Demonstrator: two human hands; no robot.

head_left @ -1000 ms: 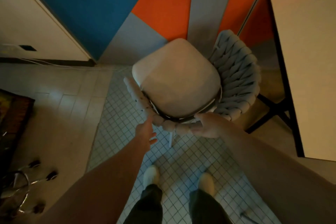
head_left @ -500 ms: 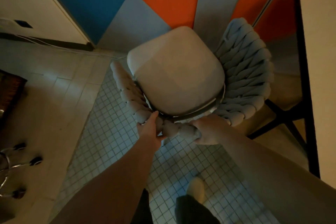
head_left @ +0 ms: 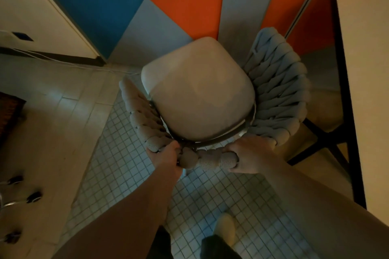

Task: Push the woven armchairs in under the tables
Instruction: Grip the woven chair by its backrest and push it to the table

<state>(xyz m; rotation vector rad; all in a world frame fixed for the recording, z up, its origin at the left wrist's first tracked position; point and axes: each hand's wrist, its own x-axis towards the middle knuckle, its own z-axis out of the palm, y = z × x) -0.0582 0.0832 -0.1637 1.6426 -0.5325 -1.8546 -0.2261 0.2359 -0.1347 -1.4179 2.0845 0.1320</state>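
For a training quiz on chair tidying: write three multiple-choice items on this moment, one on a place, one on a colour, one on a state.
1. Where does the pale rectangular table with the black frame stand relative to the grey woven-rope armchair?
A. On the person's right of it
B. On the person's left of it
C. Over its seat

2. What colour is the rounded seat cushion?
A. Red
B. Beige
C. Black

3. What are the left hand and right hand doing?
A. Both hang free
B. Only one grips the chair
C. Both grip the chair's woven rim

Answers: A, the table's edge runs down the right of the view, beside the armchair; B, the cushion is plain beige; C, fingers of both hands curl round the near rim.
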